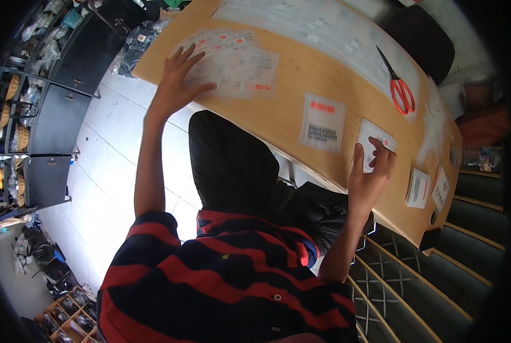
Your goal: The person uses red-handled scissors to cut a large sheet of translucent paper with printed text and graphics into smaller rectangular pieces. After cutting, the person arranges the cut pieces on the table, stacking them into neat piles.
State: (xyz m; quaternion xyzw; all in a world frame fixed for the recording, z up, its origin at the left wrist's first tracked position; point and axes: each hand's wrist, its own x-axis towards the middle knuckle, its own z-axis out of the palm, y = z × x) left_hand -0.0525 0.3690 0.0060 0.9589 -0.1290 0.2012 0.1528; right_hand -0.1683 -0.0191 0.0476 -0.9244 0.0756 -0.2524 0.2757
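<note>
My left hand [178, 83] lies with spread fingers on the near left part of a loose pile of clear plastic bags [238, 66] with red print. Over on the right, my right hand [372, 168] is at a small white printed packet [375, 132]; its thumb and fingers are apart, and the hand covers the packet's lower part. Between the two hands a translucent bag [323, 123] with red and dark print lies flat on the wooden table [292, 74].
Scissors [400, 86] with orange handles rest on plastic sheets [324, 34] along the far side. Small stacks of printed cards [418, 188] sit at the right end. A dark chair [421, 43] stands behind the table, stairs [467, 228] to the right, black cabinets [61, 114] to the left.
</note>
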